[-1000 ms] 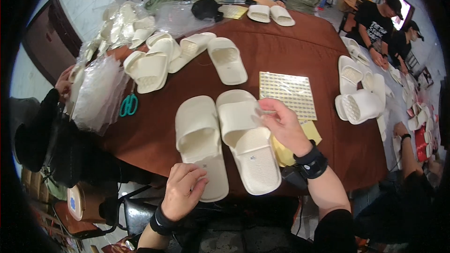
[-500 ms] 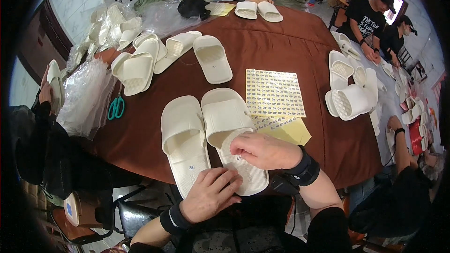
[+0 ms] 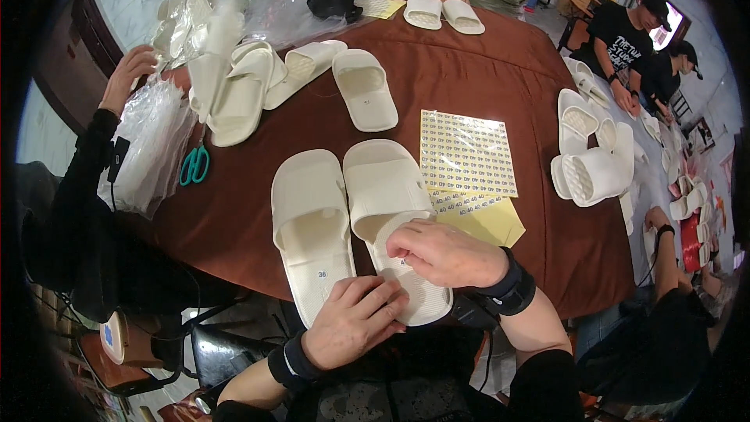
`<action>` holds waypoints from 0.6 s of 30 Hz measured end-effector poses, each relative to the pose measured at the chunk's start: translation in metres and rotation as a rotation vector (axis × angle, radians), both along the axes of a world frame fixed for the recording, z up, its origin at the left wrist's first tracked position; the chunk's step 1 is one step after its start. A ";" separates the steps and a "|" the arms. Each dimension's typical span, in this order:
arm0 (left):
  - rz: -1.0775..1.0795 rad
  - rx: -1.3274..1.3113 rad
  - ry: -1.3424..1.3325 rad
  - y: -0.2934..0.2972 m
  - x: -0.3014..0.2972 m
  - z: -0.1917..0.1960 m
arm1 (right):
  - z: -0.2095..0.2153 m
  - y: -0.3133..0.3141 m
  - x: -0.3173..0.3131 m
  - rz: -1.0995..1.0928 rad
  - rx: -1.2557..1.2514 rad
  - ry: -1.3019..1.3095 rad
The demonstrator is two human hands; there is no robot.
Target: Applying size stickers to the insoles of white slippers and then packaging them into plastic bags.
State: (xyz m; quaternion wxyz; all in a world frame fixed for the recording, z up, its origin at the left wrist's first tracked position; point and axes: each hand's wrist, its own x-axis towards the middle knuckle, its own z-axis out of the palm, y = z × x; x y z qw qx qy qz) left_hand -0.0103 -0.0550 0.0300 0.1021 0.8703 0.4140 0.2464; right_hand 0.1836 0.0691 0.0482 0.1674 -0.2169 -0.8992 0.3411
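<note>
Two cream slide slippers lie side by side in front of me, toes pointing away. On the left slipper (image 3: 311, 176), a small white printed sticker (image 3: 322, 274) shows on the insole. My left hand (image 3: 355, 316) bends over the heel end, its fingers together on the left slipper and reaching the inner edge of the right slipper (image 3: 383, 168). My right hand (image 3: 445, 254) is bunched in a pinch over the right insole. Its thumb and fingertips are at another small sticker (image 3: 403, 262), partly covered by them.
Right of the slippers lie sticker sheets (image 3: 469, 152) and yellow backing paper (image 3: 488, 227). More slippers (image 3: 365, 90) are spread on the brown cloth (image 3: 500, 62). Teal scissors (image 3: 194, 166) and clear plastic bags (image 3: 148, 141) are at left. Other people work around the table, one reaching a hand (image 3: 131, 70) toward the bags.
The view has shifted slightly. My right fingers now cover more of the sticker. At left, another person's hand has let go of a slipper and moved up toward the plastic bags.
</note>
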 end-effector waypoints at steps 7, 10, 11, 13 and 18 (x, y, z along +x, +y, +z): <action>0.000 -0.017 -0.015 -0.001 -0.001 0.001 | -0.004 0.000 -0.001 -0.003 0.040 -0.034; -0.001 -0.019 -0.014 -0.001 -0.001 0.001 | -0.005 0.000 -0.002 0.002 0.062 -0.036; -0.002 -0.017 -0.016 -0.001 -0.001 0.001 | -0.006 0.000 -0.002 0.003 0.068 -0.037; -0.002 -0.016 -0.019 0.000 -0.001 0.001 | -0.007 0.000 -0.002 0.006 0.073 -0.038; -0.005 -0.019 -0.023 0.000 0.000 0.001 | -0.011 0.000 -0.002 -0.008 0.097 -0.020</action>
